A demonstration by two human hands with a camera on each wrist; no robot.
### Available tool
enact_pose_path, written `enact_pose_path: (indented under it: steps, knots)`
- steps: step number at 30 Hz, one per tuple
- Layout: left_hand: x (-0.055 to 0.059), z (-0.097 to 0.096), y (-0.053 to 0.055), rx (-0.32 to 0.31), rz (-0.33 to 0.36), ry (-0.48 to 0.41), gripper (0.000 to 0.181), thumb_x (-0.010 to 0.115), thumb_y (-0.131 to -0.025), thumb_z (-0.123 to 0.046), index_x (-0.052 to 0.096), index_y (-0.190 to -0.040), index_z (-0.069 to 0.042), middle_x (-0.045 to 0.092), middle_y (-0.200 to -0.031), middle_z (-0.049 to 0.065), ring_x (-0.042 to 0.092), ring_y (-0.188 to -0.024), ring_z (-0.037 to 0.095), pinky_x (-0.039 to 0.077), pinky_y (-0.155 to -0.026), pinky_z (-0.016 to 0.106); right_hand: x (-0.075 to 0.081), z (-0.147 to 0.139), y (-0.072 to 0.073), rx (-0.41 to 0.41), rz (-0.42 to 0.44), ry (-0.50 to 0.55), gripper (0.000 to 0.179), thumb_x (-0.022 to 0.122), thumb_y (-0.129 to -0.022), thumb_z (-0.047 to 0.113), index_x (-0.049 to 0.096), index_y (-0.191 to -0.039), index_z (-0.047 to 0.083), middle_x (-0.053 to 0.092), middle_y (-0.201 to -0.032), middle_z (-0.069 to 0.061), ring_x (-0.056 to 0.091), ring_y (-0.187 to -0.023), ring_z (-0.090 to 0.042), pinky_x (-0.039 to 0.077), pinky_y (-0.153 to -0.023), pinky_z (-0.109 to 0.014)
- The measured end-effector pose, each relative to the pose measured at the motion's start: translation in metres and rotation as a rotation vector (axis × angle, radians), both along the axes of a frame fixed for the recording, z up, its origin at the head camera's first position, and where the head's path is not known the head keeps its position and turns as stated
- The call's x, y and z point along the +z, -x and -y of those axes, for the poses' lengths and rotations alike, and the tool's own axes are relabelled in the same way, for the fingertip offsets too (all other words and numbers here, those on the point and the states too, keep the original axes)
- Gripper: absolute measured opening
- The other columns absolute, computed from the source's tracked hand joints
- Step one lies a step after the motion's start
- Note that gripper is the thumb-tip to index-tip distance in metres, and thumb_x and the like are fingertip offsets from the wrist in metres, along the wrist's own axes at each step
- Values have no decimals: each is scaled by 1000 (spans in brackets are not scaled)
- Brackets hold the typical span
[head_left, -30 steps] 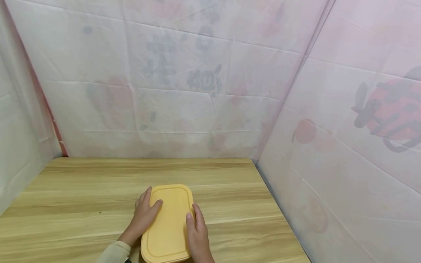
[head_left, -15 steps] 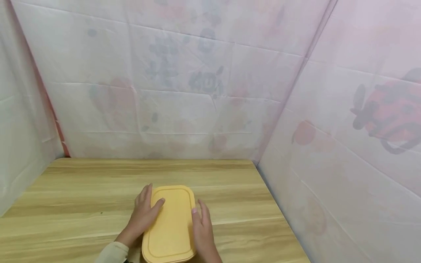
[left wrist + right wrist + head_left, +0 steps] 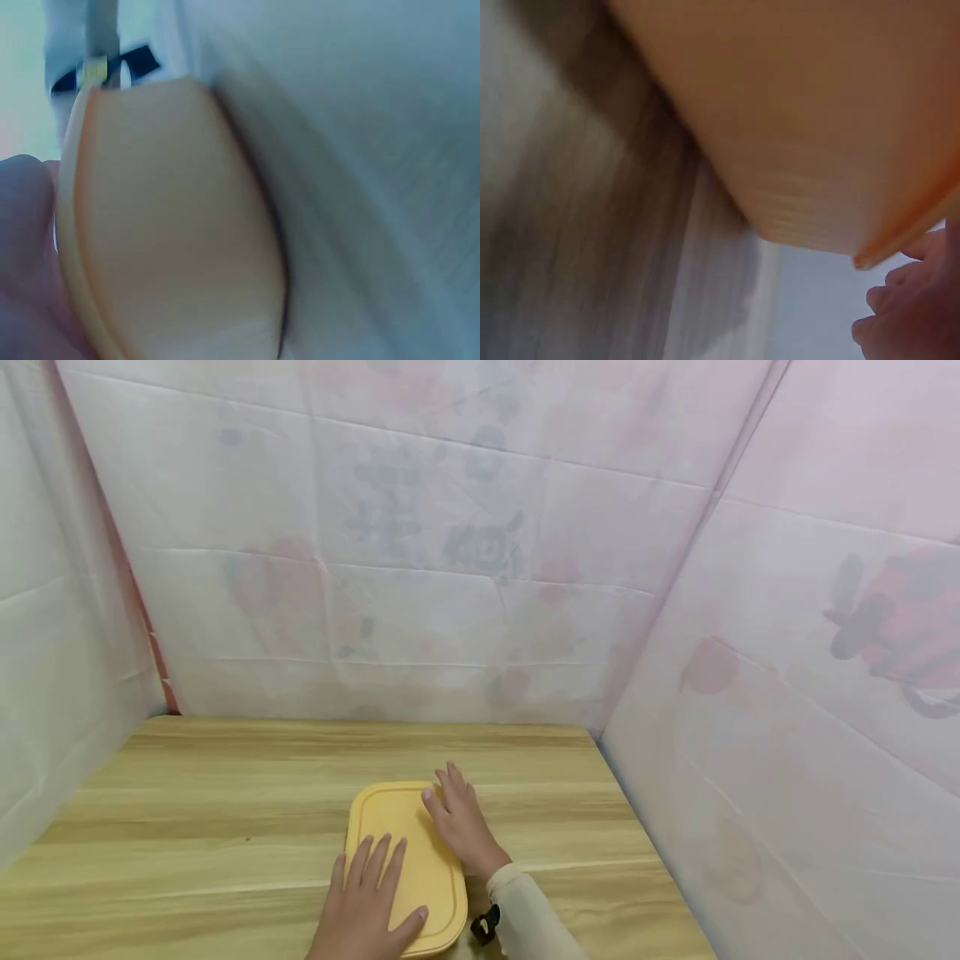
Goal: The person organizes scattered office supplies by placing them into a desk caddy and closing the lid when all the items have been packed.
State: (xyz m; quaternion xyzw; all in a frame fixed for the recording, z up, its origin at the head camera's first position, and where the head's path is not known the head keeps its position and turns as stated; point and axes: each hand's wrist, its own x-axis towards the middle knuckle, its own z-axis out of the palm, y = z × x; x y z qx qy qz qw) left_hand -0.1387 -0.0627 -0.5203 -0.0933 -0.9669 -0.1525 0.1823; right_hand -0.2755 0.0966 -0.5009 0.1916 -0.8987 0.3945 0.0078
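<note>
A yellow rectangular lidded box [image 3: 420, 852] with rounded corners sits on the wooden table, its lid on. Fingers spread, my left hand [image 3: 360, 914] lies over the near left part of the lid. My right hand [image 3: 461, 827] is at the far right corner, fingers extended past the edge and thumb over the lid. In the left wrist view the smooth side wall of the box [image 3: 180, 225] stands beside the left hand [image 3: 26, 255]. The right wrist view has the opposite wall of the box [image 3: 802, 127] and the fingers of the right hand [image 3: 907, 307] by the lid rim.
The wood-grain table [image 3: 225, 793] stretches around the box. White printed sheets hang as a back wall [image 3: 420, 635], a right wall [image 3: 787, 735] and a left wall [image 3: 60, 652]. A black strap [image 3: 486, 925] is on the right wrist, below a pale sleeve [image 3: 536, 918].
My left hand has moved from the left side of the box toward me, onto the near part of the lid. My right hand has moved forward to the far right corner.
</note>
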Motion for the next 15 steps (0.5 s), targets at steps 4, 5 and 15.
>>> enact_pose_path:
  steps: [4,5,15]
  knots:
    - [-5,-7,-5,-1,-16,18,81,47,-85,-70,39,-147,-19,37,-151,3,22,-142,28,11,-110,55,-6,1,3,32,-18,-106,69,24,-99,60,26,-152,14,8,-160,5,2,-147,-17,0,-116,-51]
    - [-4,-8,-6,0,1,8,80,46,-86,-71,38,-147,-20,37,-152,3,21,-143,28,9,-111,55,-7,1,3,35,-23,-123,70,23,-99,59,26,-152,13,10,-160,3,3,-147,-16,0,-117,-51]
    - [-4,-5,-7,23,10,-3,81,44,-86,-72,33,-150,-22,39,-150,0,21,-143,26,7,-112,56,-4,8,4,42,-46,-179,71,20,-100,59,26,-152,11,18,-159,-6,9,-147,-26,3,-115,-55]
